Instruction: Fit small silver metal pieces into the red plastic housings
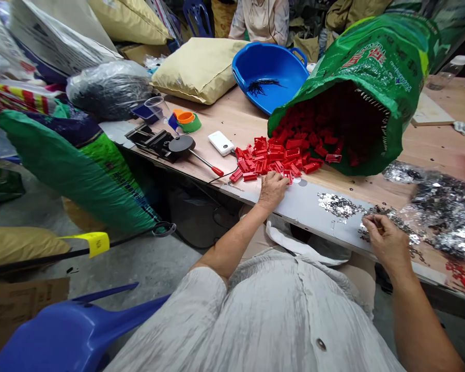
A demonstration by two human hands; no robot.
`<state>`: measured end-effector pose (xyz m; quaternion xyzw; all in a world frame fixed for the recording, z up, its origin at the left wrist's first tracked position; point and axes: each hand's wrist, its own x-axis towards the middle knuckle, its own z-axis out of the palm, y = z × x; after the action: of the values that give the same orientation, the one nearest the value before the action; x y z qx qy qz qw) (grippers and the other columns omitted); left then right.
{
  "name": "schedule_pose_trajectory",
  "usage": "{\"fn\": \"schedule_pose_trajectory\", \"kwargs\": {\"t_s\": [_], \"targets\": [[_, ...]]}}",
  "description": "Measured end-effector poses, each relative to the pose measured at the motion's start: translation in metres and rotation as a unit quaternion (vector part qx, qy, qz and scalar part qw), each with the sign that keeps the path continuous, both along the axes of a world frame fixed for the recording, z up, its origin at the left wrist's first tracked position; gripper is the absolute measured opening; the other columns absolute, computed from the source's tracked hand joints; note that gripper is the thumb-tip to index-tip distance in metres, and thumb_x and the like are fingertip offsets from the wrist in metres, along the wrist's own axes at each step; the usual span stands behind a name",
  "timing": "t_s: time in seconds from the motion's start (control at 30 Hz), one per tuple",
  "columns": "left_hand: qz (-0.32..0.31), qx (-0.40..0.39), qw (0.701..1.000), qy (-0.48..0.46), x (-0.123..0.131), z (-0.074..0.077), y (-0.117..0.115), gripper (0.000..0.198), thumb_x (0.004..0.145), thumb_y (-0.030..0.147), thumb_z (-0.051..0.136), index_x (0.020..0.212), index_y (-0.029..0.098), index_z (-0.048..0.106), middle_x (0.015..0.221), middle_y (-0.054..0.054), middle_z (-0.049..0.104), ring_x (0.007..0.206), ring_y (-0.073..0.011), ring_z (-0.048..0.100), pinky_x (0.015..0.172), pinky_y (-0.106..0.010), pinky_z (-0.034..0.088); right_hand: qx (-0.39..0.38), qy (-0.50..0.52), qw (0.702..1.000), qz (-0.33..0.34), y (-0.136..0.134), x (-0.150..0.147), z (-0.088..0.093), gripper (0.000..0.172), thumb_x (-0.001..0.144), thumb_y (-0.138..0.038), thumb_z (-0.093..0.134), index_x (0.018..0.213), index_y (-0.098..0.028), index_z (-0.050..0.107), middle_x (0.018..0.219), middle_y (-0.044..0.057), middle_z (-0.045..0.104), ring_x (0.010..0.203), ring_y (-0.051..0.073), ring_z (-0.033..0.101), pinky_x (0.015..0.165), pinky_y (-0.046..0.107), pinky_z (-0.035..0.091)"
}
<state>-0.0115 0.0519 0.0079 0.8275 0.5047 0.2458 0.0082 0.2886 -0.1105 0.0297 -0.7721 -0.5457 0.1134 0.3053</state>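
A pile of small red plastic parts spills out of a green woven sack lying on its side. My left hand is at the pile's near edge, its fingers curled over a red part at the fingertips. Over to the right, my right hand is closed in a pinch above scattered small dark metal pieces. Whatever lies between its thumb and finger is too small to make out. A heap of shiny flat metal pieces lies between my hands.
A hand press with a red-tipped lever and a white power bank stand left of the pile. Behind are a blue basin and a beige sack. Bagged metal pieces lie right. A person sits opposite.
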Motion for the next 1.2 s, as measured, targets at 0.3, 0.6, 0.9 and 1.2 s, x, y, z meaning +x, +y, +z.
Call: {"fn": "schedule_pose_trajectory", "kwargs": {"t_s": [0.3,0.6,0.9,1.2], "targets": [[-0.077,-0.213,0.895,-0.384,0.016,0.017,-0.049,0.027,0.081,0.041,0.07,0.08,0.017,0.058,0.081,-0.001,0.062,0.077,-0.0134,0.06,0.073,-0.027,0.048,-0.005,0.13,0.99,0.052,-0.001,-0.016,0.009,0.032,0.085,-0.049,0.061,0.099,-0.022,0.07,0.079,0.002,0.066,0.061,0.014,0.056,0.059,0.027,0.043],[-0.103,-0.571,0.587,-0.565,0.035,0.025,-0.106,0.056,0.055,0.039,0.089,0.088,0.016,0.051,0.082,0.001,0.064,0.064,-0.0123,0.067,0.068,-0.029,0.054,-0.001,0.433,0.891,0.14,-0.001,-0.068,0.019,0.027,0.083,-0.046,0.068,0.092,-0.021,0.063,0.06,-0.004,0.049,0.05,0.01,0.043,0.045,0.023,0.032],[-0.094,-0.631,0.449,-0.625,0.042,0.024,-0.132,0.047,0.064,0.045,0.084,0.082,0.013,0.056,0.079,-0.001,0.063,0.074,-0.0168,0.067,0.079,-0.043,0.057,-0.018,0.42,0.894,0.156,-0.005,-0.08,0.02,0.024,0.085,-0.044,0.068,0.093,-0.022,0.064,0.066,-0.003,0.051,0.052,0.009,0.041,0.047,0.023,0.034],[-0.105,-0.669,0.361,-0.641,0.04,0.023,-0.136,0.059,0.058,0.015,0.088,0.111,0.019,0.061,0.101,-0.003,0.065,0.091,-0.0151,0.065,0.092,-0.037,0.051,-0.015,0.383,0.905,0.184,-0.004,-0.084,0.021,0.022,0.086,-0.043,0.066,0.091,-0.022,0.066,0.083,0.001,0.063,0.068,0.012,0.056,0.06,0.024,0.046]]}}
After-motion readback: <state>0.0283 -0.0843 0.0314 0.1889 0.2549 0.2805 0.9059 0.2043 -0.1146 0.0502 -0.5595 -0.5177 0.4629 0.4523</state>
